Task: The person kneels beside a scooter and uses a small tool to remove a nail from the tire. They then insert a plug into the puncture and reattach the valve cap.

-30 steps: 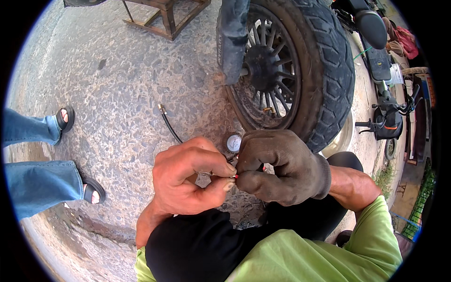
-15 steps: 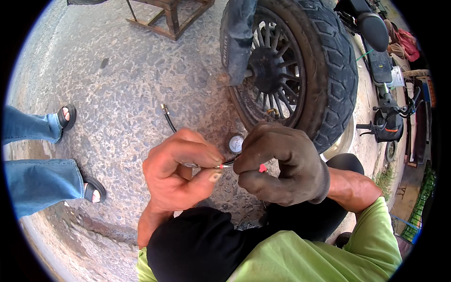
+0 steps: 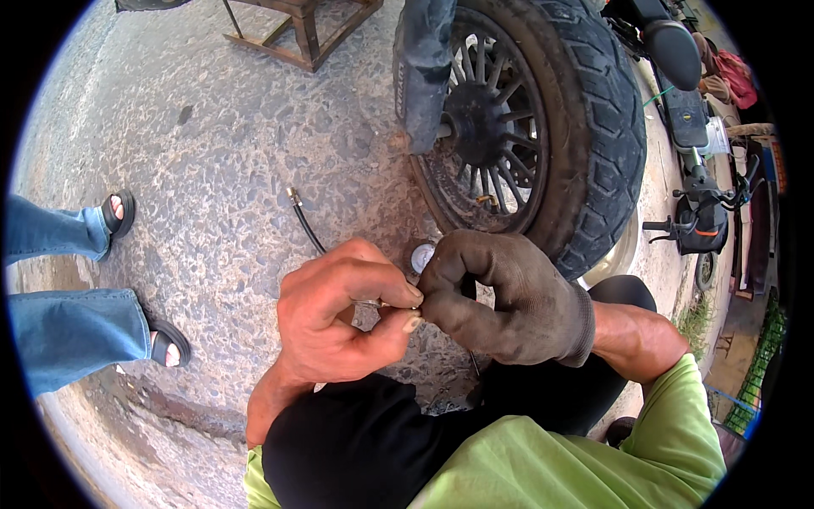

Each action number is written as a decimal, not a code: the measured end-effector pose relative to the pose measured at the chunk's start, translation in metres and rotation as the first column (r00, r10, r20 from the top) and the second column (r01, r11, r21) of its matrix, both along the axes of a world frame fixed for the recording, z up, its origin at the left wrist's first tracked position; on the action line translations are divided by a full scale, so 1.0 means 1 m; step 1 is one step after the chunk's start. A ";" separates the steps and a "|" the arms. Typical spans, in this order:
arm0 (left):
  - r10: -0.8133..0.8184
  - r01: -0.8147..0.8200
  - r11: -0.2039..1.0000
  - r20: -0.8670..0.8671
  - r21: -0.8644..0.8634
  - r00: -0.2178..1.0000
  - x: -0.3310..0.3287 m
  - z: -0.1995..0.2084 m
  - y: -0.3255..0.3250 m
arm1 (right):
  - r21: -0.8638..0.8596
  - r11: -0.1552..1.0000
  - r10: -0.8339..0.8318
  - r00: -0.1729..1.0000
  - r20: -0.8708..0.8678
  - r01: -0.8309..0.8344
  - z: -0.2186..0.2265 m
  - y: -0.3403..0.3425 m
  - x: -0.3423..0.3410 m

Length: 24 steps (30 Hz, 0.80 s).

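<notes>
My bare left hand (image 3: pixel 343 310) is closed in a pinch, with a thin, shiny metal piece (image 3: pixel 369 304) showing between its thumb and fingers. Against those fingertips press the fingers of my right hand (image 3: pixel 517 297), which wears a dark brown work glove. They are closed too, and whatever they pinch is hidden. Just beyond the hands stands a spoked black wheel (image 3: pixel 479 127) with a thick, treaded tyre (image 3: pixel 606 144). A small round white-faced gauge (image 3: pixel 422 257) lies behind the right hand, partly covered.
A black hose (image 3: pixel 307 225) with a brass end lies on the rough concrete (image 3: pixel 229 161). Someone in jeans and black sandals (image 3: pixel 170 343) stands at the left. At the back is a wooden frame (image 3: pixel 309 42); an electric scooter (image 3: pixel 691 161) is parked at the right.
My hands have come together, the left moving slightly right, so their fingertips meet. The small red bits seen at both hands' fingers earlier are hidden now.
</notes>
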<state>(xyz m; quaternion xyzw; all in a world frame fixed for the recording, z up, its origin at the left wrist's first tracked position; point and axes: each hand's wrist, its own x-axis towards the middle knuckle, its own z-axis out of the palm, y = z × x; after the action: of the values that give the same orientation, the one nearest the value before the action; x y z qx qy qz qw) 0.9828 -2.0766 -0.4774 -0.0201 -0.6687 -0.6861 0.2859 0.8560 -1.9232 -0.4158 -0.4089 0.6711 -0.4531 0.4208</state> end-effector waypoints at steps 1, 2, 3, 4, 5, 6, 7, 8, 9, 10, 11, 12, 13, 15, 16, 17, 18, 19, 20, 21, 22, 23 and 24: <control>0.001 -0.001 1.000 0.001 0.003 1.000 0.000 0.000 0.000 | 0.010 1.000 0.010 1.000 -0.005 -0.010 0.000 0.000 -0.001; 0.002 -0.002 1.000 0.003 0.006 1.000 0.000 -0.001 0.000 | 0.019 1.000 0.020 1.000 -0.010 -0.020 0.001 0.000 -0.001; 0.003 -0.003 1.000 0.003 0.008 1.000 0.000 -0.001 -0.001 | 0.029 0.999 0.031 0.999 -0.015 -0.030 0.001 -0.001 -0.002; -0.003 0.002 1.000 0.021 0.028 1.000 0.001 -0.001 -0.001 | 0.035 0.999 0.020 1.000 -0.001 -0.020 0.002 -0.001 -0.002; -0.009 0.007 0.999 0.038 0.047 0.999 0.003 -0.002 -0.001 | 0.040 0.999 0.009 1.000 0.013 -0.009 0.002 -0.001 -0.001; -0.016 0.012 0.998 0.054 0.067 0.998 0.003 -0.002 -0.002 | 0.046 0.999 -0.003 1.000 0.026 0.002 0.002 -0.001 0.000; -0.019 0.014 0.996 0.056 0.091 0.998 0.003 -0.001 -0.001 | 0.035 0.999 -0.008 1.000 0.025 0.007 0.003 -0.002 0.000; -0.023 0.016 0.993 0.057 0.114 0.998 0.002 -0.001 -0.001 | 0.023 1.000 -0.013 1.000 0.024 0.013 0.002 -0.002 0.000; -0.025 0.017 0.990 0.060 0.137 0.998 0.003 -0.001 -0.001 | 0.010 1.000 -0.018 1.000 0.025 0.017 0.002 -0.002 0.000; -0.035 0.029 0.991 0.047 0.129 0.998 0.003 -0.002 -0.001 | 0.009 1.000 -0.022 0.999 0.030 0.022 0.001 -0.002 0.000; -0.045 0.041 0.992 0.034 0.120 0.998 0.002 -0.004 -0.002 | 0.008 1.000 -0.026 0.999 0.034 0.026 0.000 -0.002 0.001; -0.057 0.054 0.992 0.020 0.112 0.998 0.001 -0.005 -0.002 | 0.008 0.999 -0.032 0.999 0.037 0.031 0.000 -0.002 0.001; -0.052 0.051 0.995 0.012 0.085 0.999 0.000 -0.005 -0.002 | 0.022 0.999 -0.044 0.995 0.084 0.043 0.001 -0.002 0.001; -0.044 0.044 0.999 -0.004 0.030 0.999 0.000 -0.004 -0.004 | 0.050 0.997 -0.071 0.981 0.178 0.063 0.002 -0.001 0.002; -0.043 0.044 0.999 -0.007 0.015 0.999 0.000 -0.005 -0.004 | 0.077 0.995 -0.076 0.978 0.196 0.062 0.004 -0.002 0.002; -0.043 0.043 0.999 -0.010 0.001 0.999 0.001 -0.007 -0.005 | 0.103 0.993 -0.083 0.974 0.213 0.062 0.007 -0.003 0.002; -0.044 0.044 0.999 -0.015 -0.014 0.999 0.001 -0.007 -0.005 | 0.130 0.990 -0.090 0.969 0.229 0.061 0.009 -0.003 0.002; -0.040 0.040 0.999 -0.012 0.001 0.999 0.001 -0.007 -0.004 | 0.114 0.993 -0.057 0.982 0.179 0.037 0.008 -0.002 0.002; -0.037 0.037 0.999 -0.009 0.015 0.999 0.002 -0.006 -0.003 | 0.099 0.995 -0.026 0.992 0.127 0.013 0.005 0.000 0.001; -0.033 0.033 0.999 -0.006 0.029 0.999 0.002 -0.006 -0.002 | 0.086 0.996 0.007 0.997 0.075 -0.014 0.003 0.001 0.000; -0.030 0.030 0.998 -0.001 0.052 1.000 0.003 -0.006 -0.001 | 0.081 0.997 0.013 0.998 0.059 -0.018 0.003 0.000 -0.001; -0.027 0.027 0.997 0.003 0.074 1.000 0.004 -0.007 -0.001 | 0.075 0.997 0.019 0.999 0.043 -0.022 0.004 0.000 -0.001; -0.024 0.023 0.995 0.010 0.096 1.000 0.005 -0.007 -0.001 | 0.069 0.997 0.025 0.999 0.028 -0.027 0.004 -0.001 -0.001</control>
<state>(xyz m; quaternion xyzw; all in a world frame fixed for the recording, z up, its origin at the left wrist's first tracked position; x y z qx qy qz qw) 0.9877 -2.0772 -0.4848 -0.0104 -0.6364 -0.7206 0.2749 0.8548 -1.9242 -0.4119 -0.3965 0.6753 -0.4294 0.4497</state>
